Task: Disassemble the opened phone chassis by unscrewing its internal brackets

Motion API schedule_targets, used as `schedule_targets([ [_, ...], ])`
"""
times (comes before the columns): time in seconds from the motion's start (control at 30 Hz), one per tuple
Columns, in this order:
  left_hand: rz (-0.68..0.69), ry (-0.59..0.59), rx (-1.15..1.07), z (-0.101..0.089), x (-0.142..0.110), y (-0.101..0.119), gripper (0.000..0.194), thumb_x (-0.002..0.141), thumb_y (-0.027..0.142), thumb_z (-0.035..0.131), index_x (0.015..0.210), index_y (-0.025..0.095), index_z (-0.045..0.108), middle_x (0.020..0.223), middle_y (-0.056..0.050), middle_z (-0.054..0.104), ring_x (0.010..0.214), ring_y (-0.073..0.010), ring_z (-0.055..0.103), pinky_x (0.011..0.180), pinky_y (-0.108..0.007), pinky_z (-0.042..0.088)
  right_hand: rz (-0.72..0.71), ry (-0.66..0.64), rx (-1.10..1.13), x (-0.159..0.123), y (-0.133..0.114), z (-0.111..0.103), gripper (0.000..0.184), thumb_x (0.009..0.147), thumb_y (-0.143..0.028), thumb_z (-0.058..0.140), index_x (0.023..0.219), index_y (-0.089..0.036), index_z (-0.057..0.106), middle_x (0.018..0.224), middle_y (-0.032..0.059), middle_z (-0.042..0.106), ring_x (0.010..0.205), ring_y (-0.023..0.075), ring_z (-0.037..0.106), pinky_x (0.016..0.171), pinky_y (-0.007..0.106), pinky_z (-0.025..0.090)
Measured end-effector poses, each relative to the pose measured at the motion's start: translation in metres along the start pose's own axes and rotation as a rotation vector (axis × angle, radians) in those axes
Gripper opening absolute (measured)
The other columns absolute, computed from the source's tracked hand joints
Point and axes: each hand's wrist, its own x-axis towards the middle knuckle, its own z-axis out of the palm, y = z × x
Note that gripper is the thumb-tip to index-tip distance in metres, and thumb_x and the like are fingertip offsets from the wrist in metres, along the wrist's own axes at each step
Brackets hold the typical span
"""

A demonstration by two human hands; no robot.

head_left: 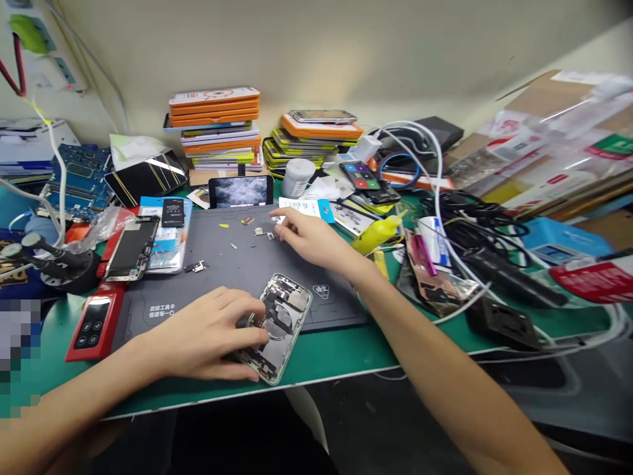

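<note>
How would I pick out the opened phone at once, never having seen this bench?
On the green bench lies a dark grey mat. At its near edge, by the left hand, is the opened phone. Unlike the lit phone at the mat's far edge, its bare inner parts show within a pale frame.

Green tabletop [341,359], pale front edge. Dark printed mat [208,241] flat across the middle, small loose parts [259,231] scattered toward its rear. Red device [103,316] at mat's left edge. Black cables [462,227] heaped right.
</note>
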Motion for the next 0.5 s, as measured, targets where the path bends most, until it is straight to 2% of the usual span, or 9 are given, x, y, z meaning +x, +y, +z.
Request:
schedule_targets([
  [0.1, 0.042, 0.023, 0.009, 0.007, 0.001, 0.001, 0.034, 0.109, 0.052, 0.058, 0.118, 0.02, 0.065, 0.124, -0.013, 0.069, 0.111, -0.0255, 0.065, 0.097, -0.04, 0.047, -0.018, 0.113, 0.084, -0.021, -0.006, -0.011, 0.041, 0.107, -0.028, 0.048, 0.146, -0.022, 0.057, 0.109, 0.0067, 0.077, 0.088, 0.0212, 0.073, 0.082, 0.036, 0.058],
  [0.17, 0.05, 0.036, 0.025, 0.01, 0.001, 0.001, 0.034, 0.109, 0.052, 0.059, 0.113, 0.019, 0.065, 0.12, -0.011, 0.07, 0.107, -0.0245, 0.066, 0.094, -0.039, 0.048, -0.044, 0.327, 0.179, -0.048, -0.007, -0.013, 0.037, 0.106, -0.03, 0.053, 0.14, -0.023, 0.062, 0.11, 0.0069, 0.075, 0.083, 0.0192, 0.071, 0.08, 0.036, 0.058],
  [0.27, 0.054, 0.099, 0.044, 0.013, 0.002, 0.0, 0.027, 0.111, 0.044, 0.058, 0.109, 0.018, 0.066, 0.115, -0.01, 0.072, 0.103, -0.0227, 0.067, 0.09, -0.036, 0.049, -0.019, 0.615, 0.116, -0.095, 0.003, -0.005, 0.03, 0.107, -0.031, 0.055, 0.133, -0.025, 0.068, 0.098, 0.0048, 0.073, 0.075, 0.0182, 0.066, 0.072, 0.036, 0.056],
  [0.37, 0.003, 0.171, 0.05, 0.014, 0.002, -0.002, 0.026, 0.112, 0.041, 0.055, 0.112, 0.018, 0.067, 0.113, -0.008, 0.074, 0.101, -0.022, 0.068, 0.089, -0.035, 0.05, 0.034, 0.98, 0.127, -0.132, 0.022, 0.006, 0.018, 0.1, -0.034, 0.066, 0.114, -0.025, 0.072, 0.1, 0.0055, 0.07, 0.084, 0.0203, 0.067, 0.07, 0.035, 0.055],
  [0.43, -0.039, 0.172, 0.042, 0.015, 0.001, -0.003, 0.027, 0.112, 0.044, 0.055, 0.113, 0.019, 0.067, 0.113, -0.008, 0.074, 0.104, -0.023, 0.069, 0.089, -0.035, 0.05, 0.082, 1.067, 0.161, -0.145, 0.032, 0.008, 0.019, 0.102, -0.035, 0.06, 0.118, -0.026, 0.067, 0.101, 0.0044, 0.065, 0.072, 0.0161, 0.062, 0.061, 0.031, 0.051],
  [0.5, -0.069, 0.171, 0.042, 0.017, 0.0, -0.005, 0.026, 0.113, 0.042, 0.054, 0.115, 0.02, 0.068, 0.113, -0.008, 0.074, 0.105, -0.0233, 0.07, 0.089, -0.036, 0.051, 0.13, 1.071, 0.206, -0.15, 0.038, 0.007, 0.02, 0.104, -0.034, 0.056, 0.121, -0.027, 0.063, 0.1, 0.0035, 0.063, 0.063, 0.0129, 0.057, 0.054, 0.028, 0.046],
])
